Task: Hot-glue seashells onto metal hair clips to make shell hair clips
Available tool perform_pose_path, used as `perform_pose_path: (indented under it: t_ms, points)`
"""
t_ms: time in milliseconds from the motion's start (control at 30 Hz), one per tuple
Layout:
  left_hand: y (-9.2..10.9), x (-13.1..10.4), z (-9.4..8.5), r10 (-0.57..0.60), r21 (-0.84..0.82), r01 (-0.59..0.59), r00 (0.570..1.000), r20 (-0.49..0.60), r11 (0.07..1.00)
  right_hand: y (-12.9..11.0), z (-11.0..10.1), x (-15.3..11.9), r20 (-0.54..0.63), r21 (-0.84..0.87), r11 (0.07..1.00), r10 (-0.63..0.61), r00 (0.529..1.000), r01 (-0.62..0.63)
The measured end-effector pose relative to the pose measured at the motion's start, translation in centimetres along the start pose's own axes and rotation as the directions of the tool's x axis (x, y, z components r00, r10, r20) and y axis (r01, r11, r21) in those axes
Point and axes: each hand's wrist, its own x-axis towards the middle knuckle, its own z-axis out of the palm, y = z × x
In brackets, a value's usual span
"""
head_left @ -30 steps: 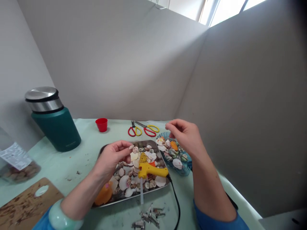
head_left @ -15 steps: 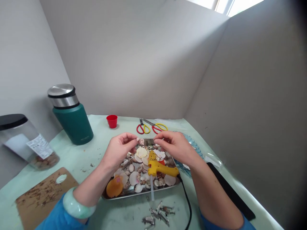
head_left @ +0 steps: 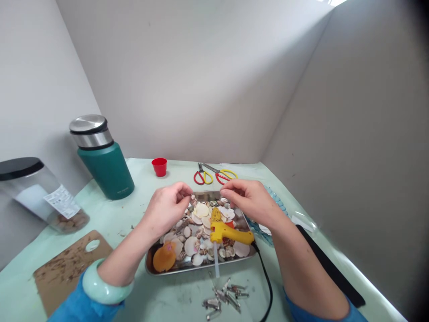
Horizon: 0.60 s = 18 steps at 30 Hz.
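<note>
My left hand (head_left: 167,208) is above the far left part of the metal tray (head_left: 181,270), thumb and fingertips drawn together in a pinch on a small pale shell (head_left: 193,196). My right hand (head_left: 253,201) is over the tray's far right corner, fingers curled and thumb almost meeting the index; I cannot tell whether anything sits between those tips. The two hands are apart.

More seashells (head_left: 191,246) fill the tray, with an orange scallop shell (head_left: 164,257) in its near left corner. Lying across the shells on the tray's right side is my yellow hot glue gun (head_left: 231,234), its clear glue stick (head_left: 216,259) poking out over the tray's near rim, its black cord (head_left: 266,273) running down past the tray's right. Silvery metal clips (head_left: 221,296) lie heaped just in front of the tray. Right of the tray, partly hidden by my right arm, is a blue scalloped dish (head_left: 276,199); beyond the tray, a red cup (head_left: 159,167)
</note>
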Motion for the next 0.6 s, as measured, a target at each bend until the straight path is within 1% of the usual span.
perform_pose_path:
  t_ms: [133, 233, 300, 400, 500, 600]
  points:
    - [-0.1, -0.1, 0.1, 0.042, -0.023, -0.042, 0.999, 0.023, 0.999, -0.1, 0.2, -0.1, 0.015, 0.013, 1.000, 0.004, 1.000, -0.004]
    - [0.1, -0.2, 0.3, 0.011, -0.027, -0.010, 0.998, 0.054, 1.000, -0.1, 0.5, -0.1, 0.040, 0.014, 1.000, -0.002, 0.999, 0.001]
    - [0.5, -0.3, 0.5, -0.045, -0.126, 0.055, 0.996, 0.079, 0.991, -0.1, 0.7, -0.1, 0.055, 0.021, 1.000, -0.017, 0.998, 0.016]
    - [1.1, -0.4, 0.6, -0.124, -0.318, 0.166, 0.981, 0.148, 0.933, -0.2, 0.9, -0.1, 0.077, 0.055, 0.998, -0.031, 0.997, 0.027]
    - [1.5, -0.5, 0.7, -0.111, -0.459, 0.211, 0.965, 0.236, 0.863, -0.7, 1.0, -0.2, 0.103, 0.121, 0.992, -0.043, 0.994, 0.030]
    - [1.4, -0.6, 0.8, -0.069, -0.545, 0.216, 0.958, 0.278, 0.810, -1.2, 1.1, -0.4, 0.131, 0.168, 0.984, -0.073, 0.989, 0.050]
